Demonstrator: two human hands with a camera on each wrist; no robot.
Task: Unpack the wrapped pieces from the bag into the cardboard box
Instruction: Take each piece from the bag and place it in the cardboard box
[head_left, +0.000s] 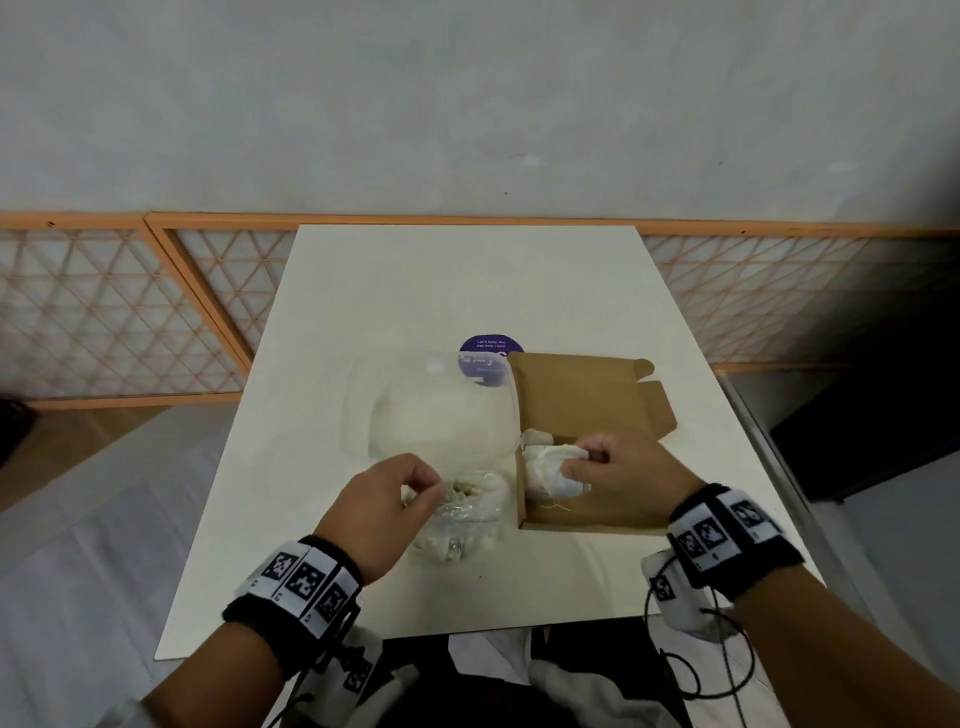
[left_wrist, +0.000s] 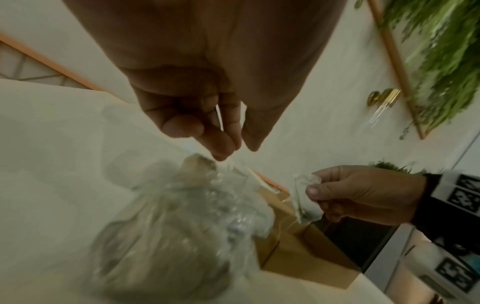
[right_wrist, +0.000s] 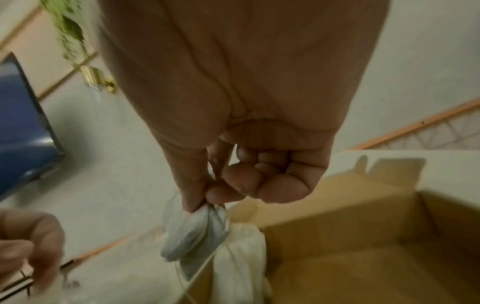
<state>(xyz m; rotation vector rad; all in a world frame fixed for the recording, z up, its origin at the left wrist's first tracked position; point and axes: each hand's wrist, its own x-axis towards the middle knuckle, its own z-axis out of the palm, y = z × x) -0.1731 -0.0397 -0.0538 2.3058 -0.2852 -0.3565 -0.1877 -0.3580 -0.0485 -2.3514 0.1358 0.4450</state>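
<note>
A clear plastic bag (head_left: 447, 431) (left_wrist: 182, 216) lies mid-table, with several wrapped pieces (head_left: 462, 519) bunched at its near end. My left hand (head_left: 421, 488) (left_wrist: 240, 148) hovers over that end, thumb and fingertips pinching the bag's thin plastic. To the right stands the open cardboard box (head_left: 587, 519) (right_wrist: 363, 257) (left_wrist: 298, 257). My right hand (head_left: 576, 462) (right_wrist: 205, 197) pinches a white wrapped piece (head_left: 550, 462) (right_wrist: 192, 232) (left_wrist: 303, 201) above the box's left end. Another white wrapped piece (right_wrist: 241, 257) lies inside beneath it.
The white table (head_left: 467, 280) reaches back to an orange lattice fence (head_left: 156, 322). A round purple sticker (head_left: 491, 345) lies behind the bag. The box's lid flap (head_left: 587, 395) lies open toward the far side. A dark unit (head_left: 883, 415) stands right of the table.
</note>
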